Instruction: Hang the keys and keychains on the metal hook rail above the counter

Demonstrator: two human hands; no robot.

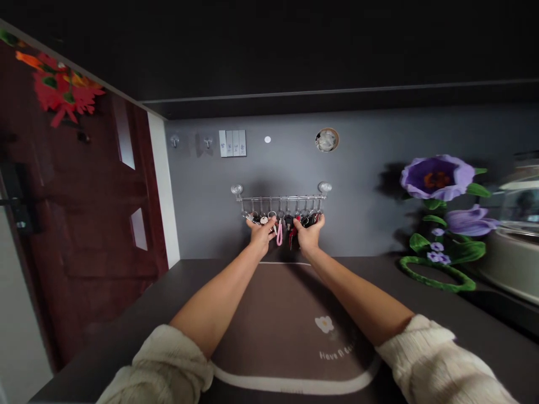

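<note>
A hook rail (281, 198) is fixed to the grey back wall by two clear suction cups, and several keys on rings hang from its hooks. My left hand (261, 234) is closed around the keys at the left part of the row, thumb in front. A pink loop strap (279, 233) hangs just beside its fingertips. My right hand (309, 234) grips the bunch at the right part of the row. Near its thumb are a black key (288, 222) and a red item (291, 239). The fingers partly hide the keys in both hands.
Below lies a brown mat (269, 314) with a pale border. Purple artificial flowers (438, 178) and a white appliance with a clear top (516, 247) stand at right. Small hooks (208, 142) and a labelled panel (233, 143) are higher up. An overhead shelf (269, 50) spans the top.
</note>
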